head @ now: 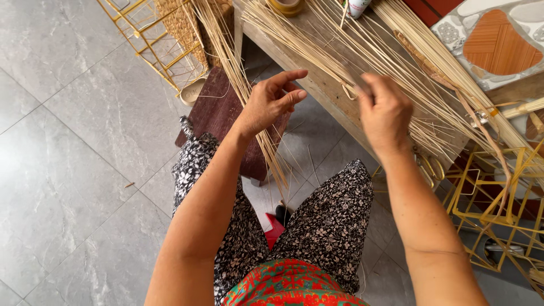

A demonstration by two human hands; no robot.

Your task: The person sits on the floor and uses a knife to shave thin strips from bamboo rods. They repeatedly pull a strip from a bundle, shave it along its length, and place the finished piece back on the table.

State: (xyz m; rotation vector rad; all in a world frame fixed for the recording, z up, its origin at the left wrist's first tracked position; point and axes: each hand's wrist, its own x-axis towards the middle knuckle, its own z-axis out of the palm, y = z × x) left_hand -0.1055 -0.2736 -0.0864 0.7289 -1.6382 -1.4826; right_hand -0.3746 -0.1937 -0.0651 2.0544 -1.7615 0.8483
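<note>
Two bare hands work over a pale wooden bench (pixel 317 85) that runs slantwise across the upper middle of the view. Just off the bench's near edge, the left hand (pixel 272 102) has its fingers loosely curled with thumb and forefinger drawn toward each other around a thin bundle of straw-coloured reeds (pixel 249 107), which hangs down past the bench toward the floor. Over the bench's near edge, the right hand (pixel 385 110) shows only its back; its fingers seem pinched on a few strands from the loose sheaf (pixel 362 51) spread along the bench top, but whether they are closed on anything cannot be told. To sort well here, it would help to keep the left-hand bundle gathered evenly at one level and draw single strands clear of the sheaf so they do not cross or snap. Left of the bench stand a dark brown stool (pixel 218 113) and, beyond it, a yellow wire frame (pixel 153 39); right of the bench more yellow wire frames (pixel 493 192) crowd close. At the bench's far end sit a roll of tape (pixel 286 5) and a small container (pixel 357 7). Stray strands overhanging the bench edge could snag the right wrist.
</note>
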